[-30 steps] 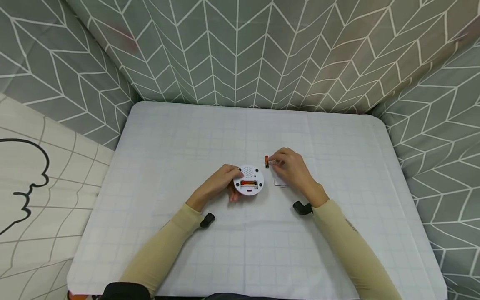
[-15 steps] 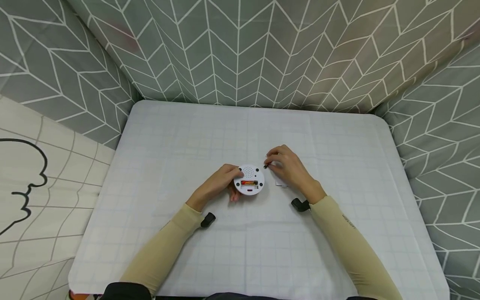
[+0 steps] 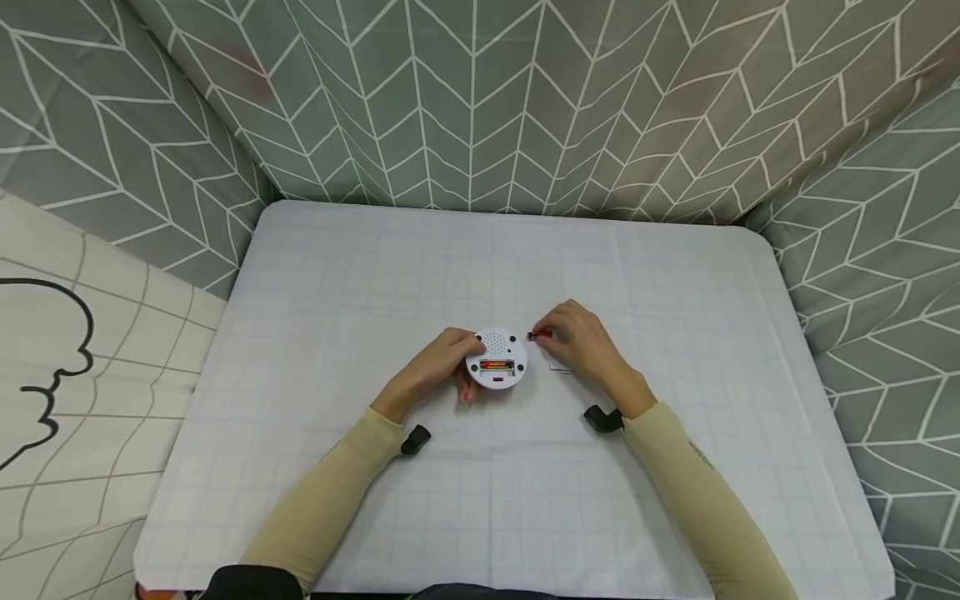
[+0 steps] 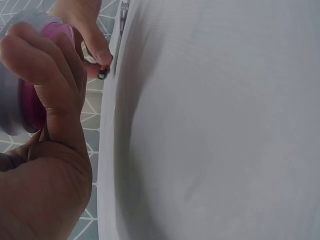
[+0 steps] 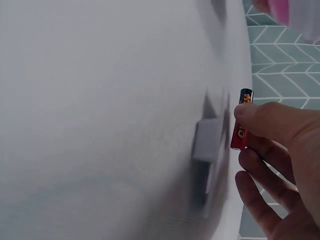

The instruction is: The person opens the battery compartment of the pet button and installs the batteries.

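Observation:
My left hand (image 3: pixel 447 356) grips a round white device (image 3: pixel 508 343) with its underside turned up. A speaker grille and an uncovered battery slot show on it, and one orange-and-black battery (image 3: pixel 495 365) lies in the slot. In the left wrist view, the device has a pink band (image 4: pixel 33 107) behind the curled fingers. To the right of the device, my right hand (image 3: pixel 581 337) pinches a second battery (image 5: pixel 241 122), red and black, between thumb and fingers. Its dark end points toward the device in the head view.
Beside the right hand, a small white plastic piece (image 5: pixel 206 140), flat with a raised block, lies on the table, partly under the hand in the head view. A white cloth with a faint grid covers the table (image 3: pixel 360 275). Patterned curtains (image 3: pixel 480 108) hang behind it.
A second ago the battery stood by my right fingertips on the table. The right hand has taken it between thumb and fingers and turned it sideways. The left hand and device stay put.

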Demonstrator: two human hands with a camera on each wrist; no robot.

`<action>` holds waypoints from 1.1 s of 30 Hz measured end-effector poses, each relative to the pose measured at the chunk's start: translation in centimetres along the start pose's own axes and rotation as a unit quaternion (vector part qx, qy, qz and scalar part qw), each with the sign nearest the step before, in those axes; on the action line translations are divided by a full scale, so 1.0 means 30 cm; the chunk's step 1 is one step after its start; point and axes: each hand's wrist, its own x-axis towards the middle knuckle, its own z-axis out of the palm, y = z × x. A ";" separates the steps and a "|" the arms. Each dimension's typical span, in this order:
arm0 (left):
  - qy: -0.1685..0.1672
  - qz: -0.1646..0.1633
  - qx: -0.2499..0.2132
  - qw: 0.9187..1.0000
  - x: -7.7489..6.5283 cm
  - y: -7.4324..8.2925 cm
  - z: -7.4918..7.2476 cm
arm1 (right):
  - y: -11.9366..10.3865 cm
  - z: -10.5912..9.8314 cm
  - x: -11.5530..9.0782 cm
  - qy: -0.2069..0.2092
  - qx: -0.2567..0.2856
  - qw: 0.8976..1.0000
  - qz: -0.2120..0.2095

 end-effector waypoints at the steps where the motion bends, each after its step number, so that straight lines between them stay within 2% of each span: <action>1: 0.002 0.000 0.000 1.000 0.000 0.000 0.000 | -0.003 -0.003 -0.007 0.004 0.006 1.000 -0.001; 13: -0.002 0.004 -0.003 1.000 -0.002 0.005 0.002 | -0.079 -0.047 -0.087 0.061 0.067 0.995 -0.042; 21: -0.006 0.010 -0.002 1.000 -0.001 0.004 0.003 | -0.152 -0.050 -0.119 0.097 0.125 0.983 -0.093; 26: -0.006 0.011 -0.003 1.000 0.000 0.004 0.009 | -0.199 -0.047 -0.126 0.095 0.137 0.979 -0.117; 33: -0.007 0.019 -0.005 1.000 0.001 0.001 0.015 | -0.243 -0.035 -0.120 0.076 0.135 0.978 -0.137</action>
